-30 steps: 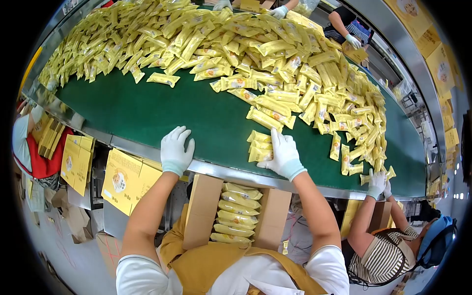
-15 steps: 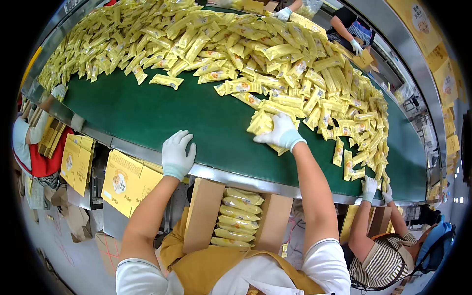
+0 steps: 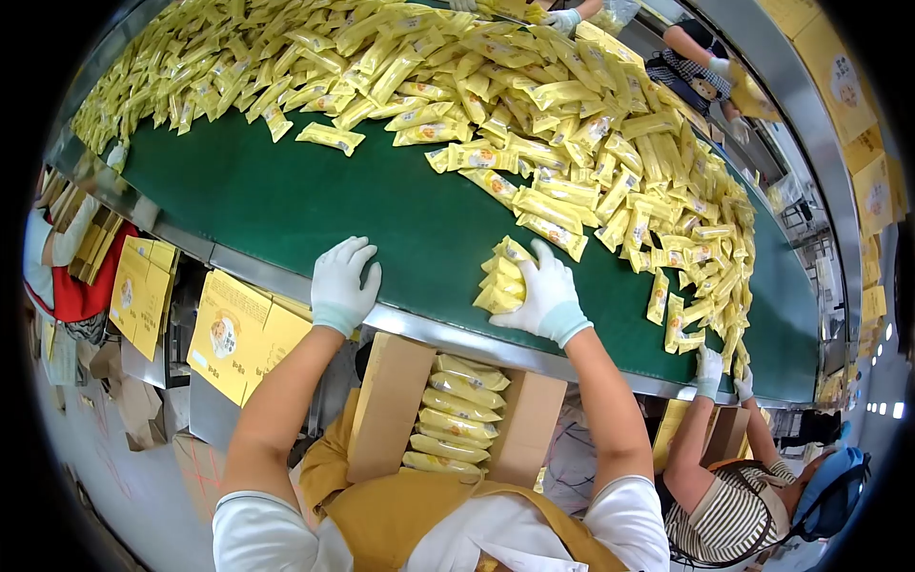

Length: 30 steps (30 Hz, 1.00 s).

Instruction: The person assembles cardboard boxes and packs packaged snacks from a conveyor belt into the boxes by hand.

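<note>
My right hand (image 3: 550, 294), in a white glove, is wrapped round a small stack of yellow packets (image 3: 502, 276) on the green belt (image 3: 286, 205). Its fingers hide part of the stack. My left hand (image 3: 344, 284), also gloved, rests at the belt's near edge with fingers apart and nothing in it. Below the edge, between my arms, an open cardboard box (image 3: 389, 405) holds a row of several yellow packets (image 3: 458, 410). A loose packet (image 3: 553, 234) lies just beyond my right hand.
A large heap of yellow packets (image 3: 400, 76) covers the far and right parts of the belt. Flat yellow cartons (image 3: 238, 334) stand at the left below it. A co-worker in a striped top (image 3: 734, 500) reaches onto the belt at right; other people work across and at far left.
My right hand went out to the loose packets, then came back toward the near edge with a fuller stack. My left hand has hardly moved.
</note>
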Tool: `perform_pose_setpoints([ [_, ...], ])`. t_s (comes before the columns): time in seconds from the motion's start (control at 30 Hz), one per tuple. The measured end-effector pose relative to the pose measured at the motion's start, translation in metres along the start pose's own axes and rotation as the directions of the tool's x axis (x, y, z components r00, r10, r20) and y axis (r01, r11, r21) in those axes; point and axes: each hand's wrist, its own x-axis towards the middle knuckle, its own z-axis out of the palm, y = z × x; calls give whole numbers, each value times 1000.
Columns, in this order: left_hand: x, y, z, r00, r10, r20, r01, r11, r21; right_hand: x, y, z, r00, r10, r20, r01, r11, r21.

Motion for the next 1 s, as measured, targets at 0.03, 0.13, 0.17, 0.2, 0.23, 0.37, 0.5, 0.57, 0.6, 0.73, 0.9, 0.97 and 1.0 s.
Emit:
perform_pose_setpoints([
  [0.03, 0, -1, 0, 1000, -1, 2, 1, 1000, -2, -1, -3, 3, 1000, -20, 15, 21, 998, -67],
  [0.13, 1, 0, -3, 1000, 1, 7, -1, 1000, -4, -5, -5, -4, 1000, 16, 8, -16, 999, -32],
  [0.17, 1, 0, -3, 1000, 1, 8, -1, 1000, -4, -8, -6, -10, 998, 27, -54, -29, 998, -49],
  [0.2, 2, -1, -3, 1000, -2, 8, 2, 1000, -3, -11, -5, -13, 987, 10, -159, -27, 994, -106],
  [0.23, 2, -2, -3, 1000, -7, 11, 7, 1000, -4, -12, -2, -11, 989, 42, -140, -56, 994, -98],
  [0.37, 2, -5, -2, 1000, -18, 26, 19, 1000, -8, -14, 11, 17, 995, 68, -77, -70, 997, -26],
  [0.5, 1, -6, -4, 999, -30, 21, 30, 1000, 0, -16, 17, 8, 986, 169, 10, -160, 907, 389],
  [0.57, 0, -7, -3, 1000, -23, 9, 23, 1000, -5, -27, 24, -2, 962, 262, 74, -193, 464, 864],
  [0.6, 1, -8, -3, 1000, -18, 2, 18, 1000, -11, -35, 29, -9, 950, 289, 118, -169, 156, 973],
  [0.73, 2, -10, -2, 1000, 11, -16, -11, 1000, -19, -80, -2, -60, 977, 181, 109, 48, -691, 721],
  [0.9, -1, -12, 0, 999, 38, -24, -38, 999, -5, -115, -27, -85, 948, 281, 150, 121, -754, 646],
  [0.97, -1, -14, -4, 998, 52, -36, -53, 999, -13, -128, -37, -88, 961, 235, 146, 93, -772, 629],
  [1.0, 0, -13, -3, 997, 69, -46, -70, 997, -23, -138, -47, -91, 948, 280, 148, 89, -682, 725],
])
